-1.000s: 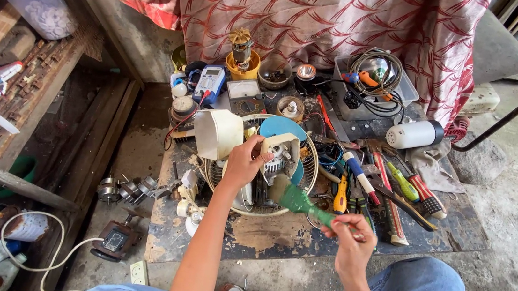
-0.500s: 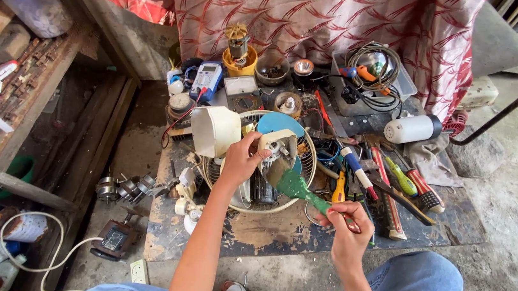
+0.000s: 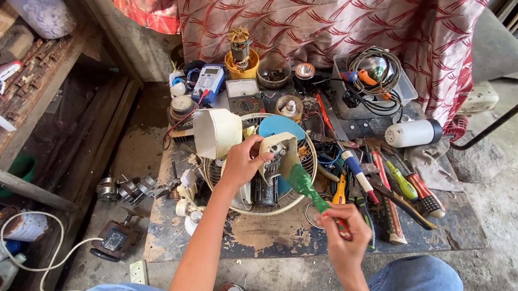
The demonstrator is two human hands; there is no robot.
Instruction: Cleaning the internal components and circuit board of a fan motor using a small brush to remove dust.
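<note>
Right hand (image 3: 344,235) pinches a green-handled brush (image 3: 307,187), long axis slanting up-left toward the cream motor housing (image 3: 276,150) gripped by left hand (image 3: 243,162).

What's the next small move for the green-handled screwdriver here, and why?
Probably seat the tip squarely before turning. The right hand grips the green-handled screwdriver, angled up toward the fan motor in the wire guard, while the left hand steadies the cream housing. Tip contact isn't visible.

Single head-worn view, steeply downward, close above cluttered workboard (image 3: 249,237), facing draped cloth (image 3: 324,17)
</note>
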